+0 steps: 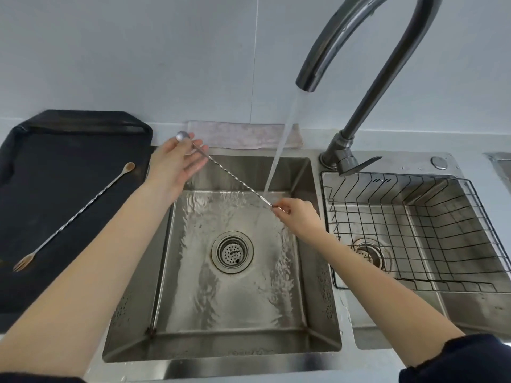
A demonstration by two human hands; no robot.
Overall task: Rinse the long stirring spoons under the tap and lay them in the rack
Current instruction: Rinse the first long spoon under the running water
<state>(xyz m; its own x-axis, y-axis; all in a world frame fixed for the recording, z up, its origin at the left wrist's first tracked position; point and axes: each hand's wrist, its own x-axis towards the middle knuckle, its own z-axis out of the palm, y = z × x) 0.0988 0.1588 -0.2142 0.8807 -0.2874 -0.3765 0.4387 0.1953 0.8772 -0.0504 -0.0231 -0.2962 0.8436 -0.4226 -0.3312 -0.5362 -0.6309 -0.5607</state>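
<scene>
A long twisted steel stirring spoon (229,174) stretches across the left sink basin (304,313), its lower end passing under the running water. My right hand (297,217) pinches that lower end. My left hand (177,161) holds the bowl end with thumb and forefinger, the other fingers spread. A second stirring spoon (83,208), with a wooden-coloured bowl and a fork end, lies diagonally on the black tray (41,167) at the left. The wire rack (470,222) sits in the right basin with nothing in it.
The dark gooseneck tap (359,51) arches over from the right, and its stream (279,150) falls into the left basin. A pale cloth (243,135) lies along the wall behind the sink. The drain strainer (232,251) is in the basin floor.
</scene>
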